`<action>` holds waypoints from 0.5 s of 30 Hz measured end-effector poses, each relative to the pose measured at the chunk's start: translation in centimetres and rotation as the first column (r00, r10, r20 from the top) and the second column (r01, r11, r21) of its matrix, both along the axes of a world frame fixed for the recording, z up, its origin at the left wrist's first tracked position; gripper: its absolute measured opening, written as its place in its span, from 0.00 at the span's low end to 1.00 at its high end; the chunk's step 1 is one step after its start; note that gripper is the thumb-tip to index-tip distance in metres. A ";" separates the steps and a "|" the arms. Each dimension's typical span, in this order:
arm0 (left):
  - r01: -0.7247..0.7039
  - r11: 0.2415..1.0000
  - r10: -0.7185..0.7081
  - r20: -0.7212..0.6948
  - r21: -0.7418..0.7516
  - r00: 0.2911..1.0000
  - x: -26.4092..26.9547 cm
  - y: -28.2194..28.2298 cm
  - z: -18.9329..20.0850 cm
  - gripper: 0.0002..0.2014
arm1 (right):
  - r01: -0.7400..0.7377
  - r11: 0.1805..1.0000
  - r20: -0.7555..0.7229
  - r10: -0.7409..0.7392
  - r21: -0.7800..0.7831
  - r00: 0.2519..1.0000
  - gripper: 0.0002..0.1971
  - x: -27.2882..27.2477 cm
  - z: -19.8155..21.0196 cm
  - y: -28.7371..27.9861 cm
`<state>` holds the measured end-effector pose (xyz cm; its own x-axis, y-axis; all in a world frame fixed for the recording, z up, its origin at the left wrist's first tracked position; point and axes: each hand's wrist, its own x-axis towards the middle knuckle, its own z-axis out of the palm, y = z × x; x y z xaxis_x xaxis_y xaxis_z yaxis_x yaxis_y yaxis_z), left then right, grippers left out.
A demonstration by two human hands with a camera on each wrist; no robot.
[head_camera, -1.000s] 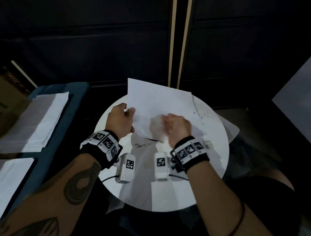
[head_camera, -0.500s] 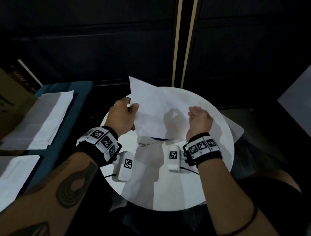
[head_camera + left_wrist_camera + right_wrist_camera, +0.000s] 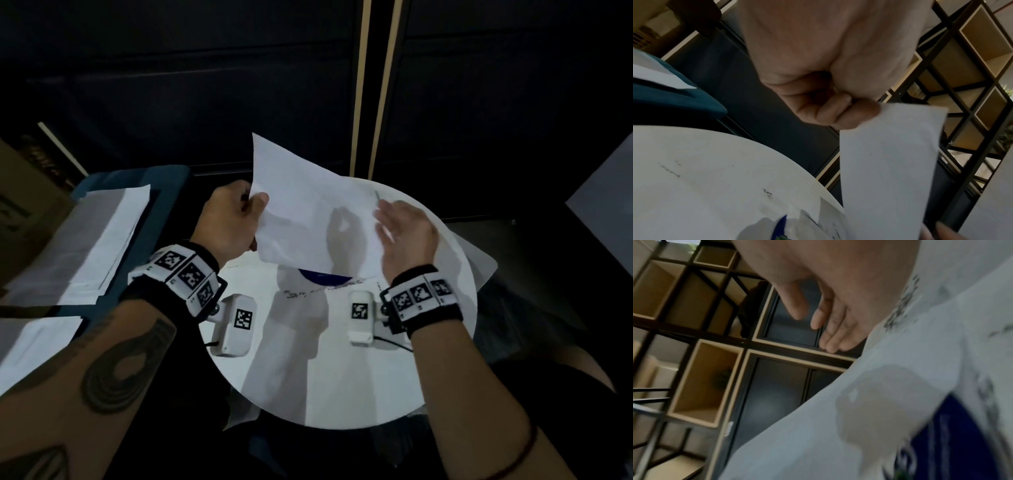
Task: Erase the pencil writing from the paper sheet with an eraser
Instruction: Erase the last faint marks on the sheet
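A white paper sheet (image 3: 308, 212) hangs tilted above the round white table (image 3: 342, 377). My left hand (image 3: 255, 202) pinches its left edge between thumb and fingers; the left wrist view shows the same pinch (image 3: 865, 110) on the sheet (image 3: 890, 162). My right hand (image 3: 400, 226) is at the sheet's right edge with straight fingers, and in the right wrist view its fingers (image 3: 824, 324) hold nothing. A blue object (image 3: 323, 277) lies on the table, half hidden under the sheet; I cannot tell whether it is the eraser. Grey crumbs and smudges (image 3: 308, 293) streak the table near it.
A teal surface at the left carries stacked white sheets (image 3: 96, 240), beside a cardboard box (image 3: 20, 212). Another sheet corner (image 3: 479, 263) sticks out past the table's right rim. Dark cabinet fronts stand behind the table. The wrist views show an open shelf unit (image 3: 972, 65).
My right hand has left the middle of the sheet and moved to its right edge. The left hand has lifted the sheet higher off the table, uncovering the blue object.
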<state>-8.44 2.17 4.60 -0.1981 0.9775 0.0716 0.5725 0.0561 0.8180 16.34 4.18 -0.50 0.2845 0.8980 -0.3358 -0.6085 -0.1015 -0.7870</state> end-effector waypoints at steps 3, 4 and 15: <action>0.032 0.999 -0.032 0.038 -0.001 0.999 1.0 0.1 0.5 0.13 | -0.291 0.956 -0.108 0.293 0.032 0.950 0.07 -2.8 0.4 -1.3; 0.031 0.999 -0.031 0.046 0.009 0.998 1.1 0.0 0.7 0.13 | -0.327 0.945 -0.112 0.324 -0.008 0.939 0.07 -3.1 -0.2 -1.4; -0.019 0.998 0.016 0.049 0.064 0.999 -1.7 -0.7 1.4 0.14 | -0.194 0.981 -0.032 0.194 0.011 0.980 0.07 -0.7 -0.3 -0.6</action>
